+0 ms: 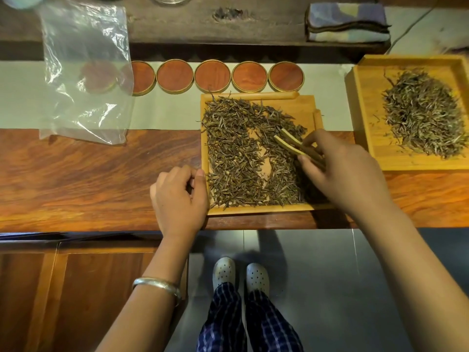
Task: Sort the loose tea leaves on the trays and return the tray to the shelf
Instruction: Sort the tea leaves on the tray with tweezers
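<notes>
A square wooden tray [308,104] lies on the wooden table in front of me, covered with loose dark tea leaves [236,158] that have a few bare gaps in the middle. My right hand [345,171] holds wooden tweezers [291,143] whose tips point up-left over the leaves. My left hand [179,196] rests with curled fingers against the tray's left edge, thumb touching the rim. A second wooden tray [365,97] at the right holds a pile of tea leaves [423,120].
Several round wooden coasters [212,76] line up behind the near tray on a pale runner. A clear plastic bag [83,72] lies at the back left. A folded cloth [347,21] sits at the back right. The table's front edge runs just below the tray.
</notes>
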`<state>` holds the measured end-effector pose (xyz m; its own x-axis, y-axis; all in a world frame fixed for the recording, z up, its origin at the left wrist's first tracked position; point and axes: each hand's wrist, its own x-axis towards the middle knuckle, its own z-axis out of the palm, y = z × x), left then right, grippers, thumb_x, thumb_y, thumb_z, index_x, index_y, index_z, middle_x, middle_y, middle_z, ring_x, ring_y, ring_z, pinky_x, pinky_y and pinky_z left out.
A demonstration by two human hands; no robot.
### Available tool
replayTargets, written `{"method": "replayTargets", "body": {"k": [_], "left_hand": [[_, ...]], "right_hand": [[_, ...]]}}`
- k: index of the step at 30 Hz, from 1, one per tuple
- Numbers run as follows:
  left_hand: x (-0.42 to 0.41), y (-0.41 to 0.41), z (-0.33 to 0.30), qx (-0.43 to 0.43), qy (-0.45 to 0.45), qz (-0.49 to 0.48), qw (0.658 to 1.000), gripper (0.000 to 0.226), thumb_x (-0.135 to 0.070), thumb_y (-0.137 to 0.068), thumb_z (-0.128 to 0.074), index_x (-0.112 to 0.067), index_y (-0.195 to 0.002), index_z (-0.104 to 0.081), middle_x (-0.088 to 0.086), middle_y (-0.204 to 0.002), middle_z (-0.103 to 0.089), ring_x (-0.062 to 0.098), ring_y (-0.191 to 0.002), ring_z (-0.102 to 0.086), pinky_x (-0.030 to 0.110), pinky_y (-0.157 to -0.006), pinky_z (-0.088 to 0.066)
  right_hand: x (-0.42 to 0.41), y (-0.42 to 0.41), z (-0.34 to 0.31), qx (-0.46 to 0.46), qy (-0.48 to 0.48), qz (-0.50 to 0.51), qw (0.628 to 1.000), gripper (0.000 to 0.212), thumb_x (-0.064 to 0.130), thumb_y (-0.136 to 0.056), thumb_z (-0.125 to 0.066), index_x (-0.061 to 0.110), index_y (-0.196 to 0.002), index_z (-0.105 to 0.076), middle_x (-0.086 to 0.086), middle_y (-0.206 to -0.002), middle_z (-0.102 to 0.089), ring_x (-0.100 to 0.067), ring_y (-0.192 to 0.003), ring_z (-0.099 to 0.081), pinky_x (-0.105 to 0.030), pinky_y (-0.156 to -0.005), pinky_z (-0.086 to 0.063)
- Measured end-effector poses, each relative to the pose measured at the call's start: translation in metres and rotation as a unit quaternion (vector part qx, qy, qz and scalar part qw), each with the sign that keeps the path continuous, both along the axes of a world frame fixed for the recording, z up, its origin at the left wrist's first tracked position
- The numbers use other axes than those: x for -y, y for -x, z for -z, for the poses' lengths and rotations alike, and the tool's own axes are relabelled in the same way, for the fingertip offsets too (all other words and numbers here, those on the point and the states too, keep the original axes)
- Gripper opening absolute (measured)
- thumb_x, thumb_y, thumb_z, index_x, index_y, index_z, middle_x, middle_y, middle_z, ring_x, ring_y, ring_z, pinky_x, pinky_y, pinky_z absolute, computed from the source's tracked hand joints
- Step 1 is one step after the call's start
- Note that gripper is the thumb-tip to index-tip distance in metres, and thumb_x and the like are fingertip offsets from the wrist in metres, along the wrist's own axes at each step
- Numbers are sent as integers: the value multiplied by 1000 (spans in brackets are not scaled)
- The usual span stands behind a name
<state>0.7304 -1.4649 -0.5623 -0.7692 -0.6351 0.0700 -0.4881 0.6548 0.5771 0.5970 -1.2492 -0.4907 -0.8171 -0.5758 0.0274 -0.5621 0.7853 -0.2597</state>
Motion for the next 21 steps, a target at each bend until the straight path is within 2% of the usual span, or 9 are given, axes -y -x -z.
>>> {"method": "replayTargets", "body": {"k": [5,12,17,21], "left_hand": [[-1,0,-1,-9,0,-1,1000,28,-32,-92,-45,-19,-69,-51,-7,-70,-48,25,-76,-47,33,-71,-27],[-1,0,-1,-12,-1,-2,1000,29,-35,-92,-43,-19,-69,-52,-8,-70,-50,19,-75,-42,31,-71,-25],[-2,0,1,-12,-2,-5,1000,29,-34,-93,-44,-17,-71,-55,-8,-72,-52,16,-76,-41,29,-72,-22],[-1,-1,1,-9,-5,-9,1000,29,-34,-93,-45,-18,-71,-54,-9,-71,-50,15,-76,-40,29,-72,-22]], "right_hand": [[-6,11,6,-3,9,25,1000,23,34,-91,-56,19,-108,-50,-8,-88,-66,-32,-74,-61,-30,-52,-42],[-3,19,12,-19,0,44,999,23,32,-93,-53,15,-107,-49,-12,-87,-65,-35,-75,-60,-30,-53,-34],[4,25,10,-28,22,39,999,22,32,-92,-55,18,-108,-50,-9,-87,-65,-33,-74,-60,-29,-52,-34],[7,29,13,-11,9,35,999,24,33,-93,-53,18,-111,-49,-10,-92,-66,-35,-79,-61,-33,-55,-41]]}}
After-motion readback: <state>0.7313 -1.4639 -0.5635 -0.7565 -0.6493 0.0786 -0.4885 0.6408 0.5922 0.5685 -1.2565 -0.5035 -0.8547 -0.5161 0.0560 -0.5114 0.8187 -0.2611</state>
